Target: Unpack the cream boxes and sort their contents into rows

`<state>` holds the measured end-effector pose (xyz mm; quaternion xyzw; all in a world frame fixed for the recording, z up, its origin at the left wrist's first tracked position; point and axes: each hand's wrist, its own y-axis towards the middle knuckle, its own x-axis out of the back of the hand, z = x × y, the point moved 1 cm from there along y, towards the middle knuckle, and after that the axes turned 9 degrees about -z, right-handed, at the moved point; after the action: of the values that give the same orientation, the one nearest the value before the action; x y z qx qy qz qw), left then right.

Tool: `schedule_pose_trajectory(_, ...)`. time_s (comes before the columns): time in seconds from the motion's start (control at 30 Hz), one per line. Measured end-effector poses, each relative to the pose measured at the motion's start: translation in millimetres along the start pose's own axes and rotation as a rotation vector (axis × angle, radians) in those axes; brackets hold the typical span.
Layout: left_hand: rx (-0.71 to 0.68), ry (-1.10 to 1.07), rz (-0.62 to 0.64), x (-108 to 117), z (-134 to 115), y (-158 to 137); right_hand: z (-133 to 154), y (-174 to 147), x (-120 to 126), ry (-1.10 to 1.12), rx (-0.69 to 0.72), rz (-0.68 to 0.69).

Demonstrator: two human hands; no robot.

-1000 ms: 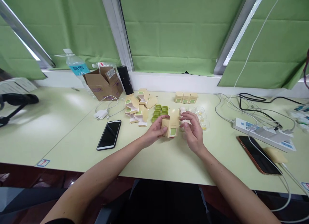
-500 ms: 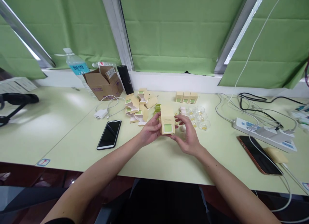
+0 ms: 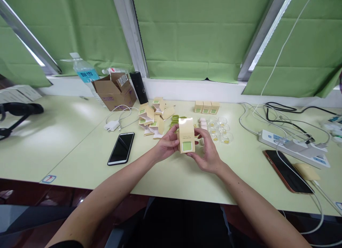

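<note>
A small cream cardboard box (image 3: 186,135) with a green square on its front is held up over the table, its top panel standing raised. My left hand (image 3: 167,144) is closed round its left side. At the lower right edge, my right hand (image 3: 207,153) grips it with the thumb underneath and the fingers behind. Partly hidden behind the box are green pieces (image 3: 175,118). Several clear plastic cases (image 3: 223,128) with yellow spots and a row of pale pink pieces (image 3: 203,122) lie beyond my right hand.
Several opened cream boxes (image 3: 150,119) are heaped left of centre, and a row of three closed boxes (image 3: 206,107) stands at the back. A phone (image 3: 121,148) lies at left; a power strip (image 3: 294,148), cables and another phone (image 3: 285,171) are at right. A brown carton (image 3: 116,93) stands behind.
The box has tilted and come slightly lower, so more of its front and raised panel faces me. My right hand has closed in on its right edge.
</note>
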<state>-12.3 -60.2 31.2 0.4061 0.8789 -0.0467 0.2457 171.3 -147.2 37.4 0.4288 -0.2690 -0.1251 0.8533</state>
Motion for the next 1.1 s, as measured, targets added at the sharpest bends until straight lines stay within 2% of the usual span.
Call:
schedule_pose_trajectory(0.87, -0.022, 0.055, -0.028, -1.3, -2.0, -0.3, -0.6, 1.2, 0.6, -0.007, 0.0, 0.022)
schedule_pose_trajectory(1.1, -0.065, 0.114, -0.04, -0.7, -1.9, -0.6, -2.0, 0.3, 0.2, -0.007, 0.008, 0.019)
